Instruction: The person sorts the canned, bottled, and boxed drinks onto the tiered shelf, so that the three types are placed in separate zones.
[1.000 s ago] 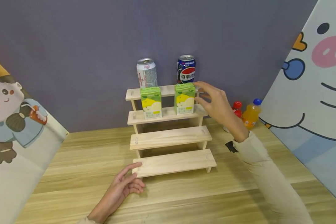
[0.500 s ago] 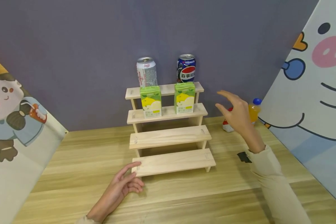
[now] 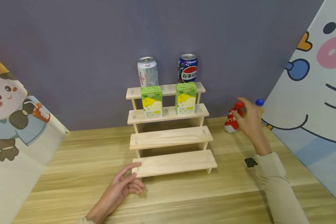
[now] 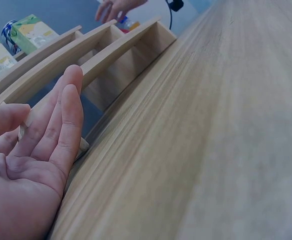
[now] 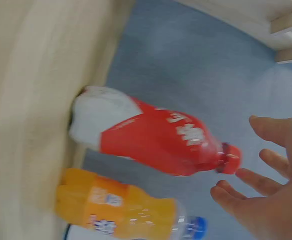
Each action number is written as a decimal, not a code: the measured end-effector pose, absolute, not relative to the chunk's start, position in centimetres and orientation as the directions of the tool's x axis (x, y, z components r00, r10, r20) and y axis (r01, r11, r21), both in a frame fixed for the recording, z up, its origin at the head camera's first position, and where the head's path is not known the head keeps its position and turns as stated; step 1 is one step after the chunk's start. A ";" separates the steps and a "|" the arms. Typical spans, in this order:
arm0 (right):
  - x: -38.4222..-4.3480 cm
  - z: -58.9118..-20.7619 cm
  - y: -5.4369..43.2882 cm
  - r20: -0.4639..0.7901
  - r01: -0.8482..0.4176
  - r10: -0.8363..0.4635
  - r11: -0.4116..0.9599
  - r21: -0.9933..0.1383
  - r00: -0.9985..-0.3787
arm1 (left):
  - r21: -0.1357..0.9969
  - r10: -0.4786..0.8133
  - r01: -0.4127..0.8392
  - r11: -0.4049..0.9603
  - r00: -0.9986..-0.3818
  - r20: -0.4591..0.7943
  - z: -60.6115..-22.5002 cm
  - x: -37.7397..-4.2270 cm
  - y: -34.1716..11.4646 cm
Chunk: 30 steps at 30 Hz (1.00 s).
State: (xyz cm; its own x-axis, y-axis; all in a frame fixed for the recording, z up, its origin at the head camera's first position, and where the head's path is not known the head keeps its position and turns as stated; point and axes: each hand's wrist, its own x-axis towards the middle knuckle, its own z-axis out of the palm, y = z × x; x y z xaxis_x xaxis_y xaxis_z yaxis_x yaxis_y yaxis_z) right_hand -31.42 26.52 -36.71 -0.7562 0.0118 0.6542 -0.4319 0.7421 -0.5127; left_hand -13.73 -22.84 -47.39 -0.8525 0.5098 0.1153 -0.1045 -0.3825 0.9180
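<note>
My left hand [image 3: 123, 185] holds the left end of the lowest board of a wooden stepped shelf [image 3: 173, 161], index finger on top and thumb at the front edge. In the left wrist view the board's corner shows between thumb and fingers. My right hand [image 3: 250, 119] is at a red-and-white bottle [image 3: 230, 122] right of the shelf, thumb and fingers spread near its red cap. An orange drink bottle [image 5: 118, 202] with a blue cap stands beside it, mostly hidden by the hand in the head view.
Two green juice boxes [image 3: 152, 102] stand on the second-highest board. Behind them, on the top board, are a white can [image 3: 147, 72] and a blue Pepsi can [image 3: 188, 68]. A grey wall [image 3: 72, 62] rises behind, with cartoon panels on both sides.
My right hand has moved away from the right juice box, rightward and down to the red-capped bottle. The left hand stays at the lowest board.
</note>
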 end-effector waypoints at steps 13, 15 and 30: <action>-33.0 -40.5 27.4 0.531 -0.334 0.031 0.747 -0.575 -0.847 | 0.927 0.511 -0.086 -0.364 -0.851 0.121 -47.4 -13.8 -23.0; -33.1 -40.8 27.4 0.553 -0.347 0.036 0.744 -0.571 -0.833 | 0.928 0.508 -0.085 -0.364 -0.853 0.121 -47.4 -13.8 -22.9; -33.2 -41.0 27.6 0.595 -0.385 0.027 0.738 -0.554 -0.804 | 0.923 0.510 -0.093 -0.372 -0.852 0.120 -47.3 -13.8 -23.0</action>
State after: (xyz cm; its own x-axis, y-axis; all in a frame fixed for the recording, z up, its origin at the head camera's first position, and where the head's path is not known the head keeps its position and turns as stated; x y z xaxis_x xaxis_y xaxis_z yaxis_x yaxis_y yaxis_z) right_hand -33.19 27.55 -41.04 -0.8035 0.0275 0.5946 -0.3850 0.7378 -0.5544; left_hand -13.82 -23.01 -47.34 -0.8520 0.5097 0.1197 -0.0931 -0.3725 0.9234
